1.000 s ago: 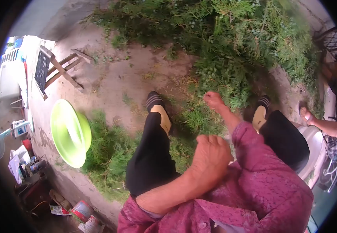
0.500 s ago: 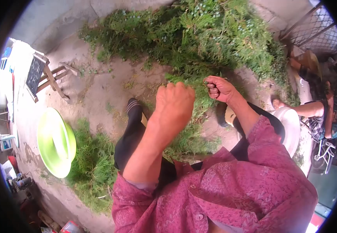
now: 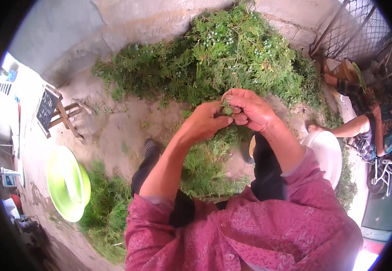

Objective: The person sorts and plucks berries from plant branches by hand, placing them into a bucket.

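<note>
My left hand [image 3: 206,122] and my right hand [image 3: 251,109] meet in front of my body, above the ground between my legs. Between their fingertips is a small green sprig [image 3: 226,108], and the fingers of both are closed on it. Just beyond them lies a large heap of leafy green branches [image 3: 232,54] with small pale bluish cones. Loose greenery [image 3: 209,167] covers the ground under my forearms.
At left stand a wooden folding stool [image 3: 58,113] and a bright green basin [image 3: 65,185], with more cut greenery [image 3: 108,212] beside it. A white bucket [image 3: 327,153] is by my right knee. Another person [image 3: 388,122] sits at far right near wire mesh [image 3: 363,29].
My two hands were apart as fists and have come together around the green sprig. The view has tilted slightly, so the heap and the basin sit lower.
</note>
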`<control>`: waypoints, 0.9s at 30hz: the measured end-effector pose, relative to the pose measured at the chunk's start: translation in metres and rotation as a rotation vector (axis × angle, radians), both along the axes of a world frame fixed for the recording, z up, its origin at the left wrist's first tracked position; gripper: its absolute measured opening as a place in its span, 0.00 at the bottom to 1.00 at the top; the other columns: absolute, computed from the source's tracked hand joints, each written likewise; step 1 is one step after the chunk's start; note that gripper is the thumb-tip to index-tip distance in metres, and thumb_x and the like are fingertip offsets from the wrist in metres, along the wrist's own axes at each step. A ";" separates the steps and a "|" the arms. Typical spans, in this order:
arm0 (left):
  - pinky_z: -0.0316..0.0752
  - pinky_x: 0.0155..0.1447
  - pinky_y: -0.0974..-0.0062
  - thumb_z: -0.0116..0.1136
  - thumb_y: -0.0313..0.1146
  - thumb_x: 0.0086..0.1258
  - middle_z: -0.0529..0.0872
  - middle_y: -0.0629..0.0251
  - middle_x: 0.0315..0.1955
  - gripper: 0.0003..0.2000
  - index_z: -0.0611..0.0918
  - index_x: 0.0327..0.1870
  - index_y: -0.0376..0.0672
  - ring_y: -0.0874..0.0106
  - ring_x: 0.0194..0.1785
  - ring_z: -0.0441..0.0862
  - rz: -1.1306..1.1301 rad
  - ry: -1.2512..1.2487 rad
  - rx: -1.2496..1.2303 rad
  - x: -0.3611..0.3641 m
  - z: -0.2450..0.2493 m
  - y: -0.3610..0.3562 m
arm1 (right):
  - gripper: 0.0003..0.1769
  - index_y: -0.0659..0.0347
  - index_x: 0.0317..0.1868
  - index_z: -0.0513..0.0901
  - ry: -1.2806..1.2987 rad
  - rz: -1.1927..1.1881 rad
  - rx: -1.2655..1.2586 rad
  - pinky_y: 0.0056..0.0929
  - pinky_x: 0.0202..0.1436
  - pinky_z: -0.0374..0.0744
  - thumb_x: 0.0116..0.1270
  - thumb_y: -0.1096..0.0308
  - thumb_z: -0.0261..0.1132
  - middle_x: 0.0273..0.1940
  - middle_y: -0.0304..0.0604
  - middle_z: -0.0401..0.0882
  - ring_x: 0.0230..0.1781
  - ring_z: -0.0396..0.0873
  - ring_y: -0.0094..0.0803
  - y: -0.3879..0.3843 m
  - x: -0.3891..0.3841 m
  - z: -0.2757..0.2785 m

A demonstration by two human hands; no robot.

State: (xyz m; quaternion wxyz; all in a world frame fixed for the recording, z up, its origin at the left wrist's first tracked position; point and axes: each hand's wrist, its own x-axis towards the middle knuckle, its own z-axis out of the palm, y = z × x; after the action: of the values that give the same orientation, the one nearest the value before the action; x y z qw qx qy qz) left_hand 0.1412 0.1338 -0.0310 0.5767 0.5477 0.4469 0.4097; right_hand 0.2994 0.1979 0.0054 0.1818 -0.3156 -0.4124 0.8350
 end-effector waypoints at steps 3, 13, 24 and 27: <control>0.64 0.26 0.76 0.58 0.32 0.58 0.73 0.68 0.16 0.09 0.79 0.31 0.35 0.80 0.22 0.66 0.036 0.303 -0.021 0.000 0.004 0.000 | 0.08 0.60 0.35 0.75 -0.090 0.043 0.124 0.15 0.15 0.57 0.63 0.63 0.58 0.21 0.32 0.66 0.15 0.62 0.17 0.004 -0.001 -0.006; 0.68 0.34 0.64 0.48 0.22 0.52 0.77 0.44 0.24 0.07 0.77 0.31 0.31 0.51 0.29 0.76 -0.042 0.842 0.259 0.029 -0.005 0.012 | 0.15 0.67 0.23 0.79 -0.666 0.197 0.990 0.39 0.34 0.75 0.51 0.60 0.59 0.25 0.56 0.78 0.30 0.78 0.48 0.014 0.023 -0.028; 0.70 0.36 0.76 0.47 0.26 0.62 0.80 0.64 0.26 0.07 0.79 0.36 0.38 0.76 0.33 0.74 0.212 1.055 0.246 -0.064 -0.156 0.005 | 0.16 0.68 0.26 0.81 -0.231 -0.045 0.782 0.37 0.29 0.76 0.49 0.61 0.59 0.23 0.53 0.79 0.24 0.79 0.44 -0.012 0.034 -0.013; 0.72 0.37 0.76 0.47 0.30 0.66 0.77 0.70 0.28 0.06 0.78 0.38 0.46 0.76 0.35 0.75 0.230 0.730 0.459 -0.036 -0.144 0.044 | 0.14 0.64 0.26 0.80 -0.113 0.031 0.518 0.33 0.24 0.74 0.52 0.60 0.57 0.22 0.45 0.77 0.20 0.75 0.36 -0.009 0.043 -0.003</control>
State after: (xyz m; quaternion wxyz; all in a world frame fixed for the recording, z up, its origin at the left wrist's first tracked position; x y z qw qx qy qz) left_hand 0.1051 0.1775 -0.1751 0.1953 0.7169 0.5767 0.3396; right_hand 0.3428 0.1888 0.0027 0.2202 -0.2983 -0.6267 0.6854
